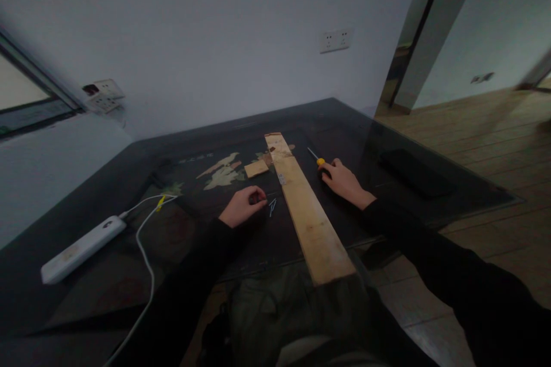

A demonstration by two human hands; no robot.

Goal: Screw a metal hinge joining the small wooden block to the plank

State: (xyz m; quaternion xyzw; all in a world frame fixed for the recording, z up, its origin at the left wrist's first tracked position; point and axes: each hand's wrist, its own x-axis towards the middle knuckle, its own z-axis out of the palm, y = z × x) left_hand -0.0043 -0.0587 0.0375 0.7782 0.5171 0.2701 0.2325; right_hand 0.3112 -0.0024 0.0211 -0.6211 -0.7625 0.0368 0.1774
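Head view: my R fingers (330, 170) clamp the screwdriver (321, 161), just right of the long plank (310, 215) on the tabletop (258, 241). L fingers (253, 189) curl beside thin metal pins (272, 206) (nails or screws, can't tell); can't see whether they pinch anything. Small wood block (256, 168) sits beyond, left of plank. Step in hand, prob.: handling the screwdriver; next move calls for steady grip.
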